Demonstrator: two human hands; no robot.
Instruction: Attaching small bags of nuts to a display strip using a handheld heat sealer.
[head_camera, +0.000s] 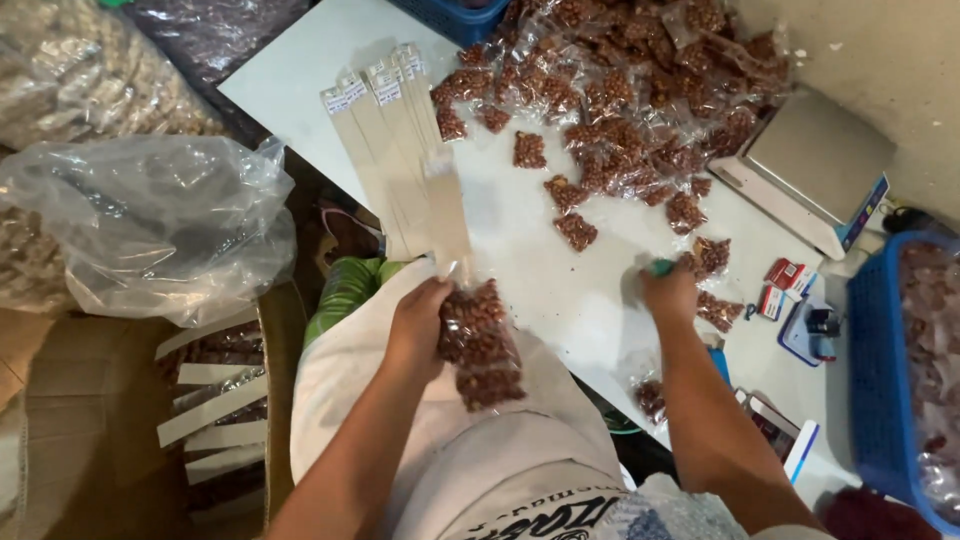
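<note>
**Light, crinkly packets on a card strip**

Left hand (418, 325) closed around a card strip (447, 215) with small clear nut packets (480, 345) hanging below the fingers. Light and soft, slippery film, probably easy to tear; best held by the stiff strip just above the hand. Right hand (668, 292) pressed on the desk (560, 290), curled over something green (too small to identify), loose packets (577, 230) just beyond. Attachment of packets to strip hidden by the fingers.
</note>
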